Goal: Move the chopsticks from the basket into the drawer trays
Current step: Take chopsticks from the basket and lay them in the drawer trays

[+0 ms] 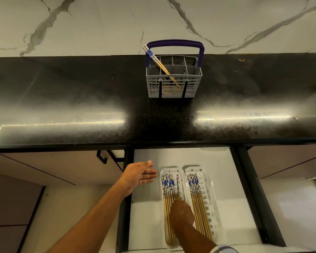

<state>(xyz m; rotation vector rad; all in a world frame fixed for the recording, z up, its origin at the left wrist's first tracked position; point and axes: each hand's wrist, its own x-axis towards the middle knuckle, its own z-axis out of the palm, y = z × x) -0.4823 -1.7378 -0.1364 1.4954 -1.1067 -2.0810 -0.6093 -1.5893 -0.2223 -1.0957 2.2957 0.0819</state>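
A grey cutlery basket (153, 88) with a dark blue handle stands on the black counter, and a pair of blue-patterned chopsticks (160, 63) leans in it toward the left. Below, the open drawer (146, 207) holds two clear trays side by side. The left tray (161, 173) and the right tray (208, 178) each carry several chopsticks lying lengthwise. My right hand (181, 213) is down in the left tray, fingers closed on a blurred chopstick (177, 183) at its right side. My left hand (138, 177) hovers flat, holding nothing, over the drawer's left edge.
The black counter (80, 99) runs the whole width under a marble wall. A black cabinet handle (102, 158) sits left of the drawer. Dark drawer rails border both sides, with pale floor below.
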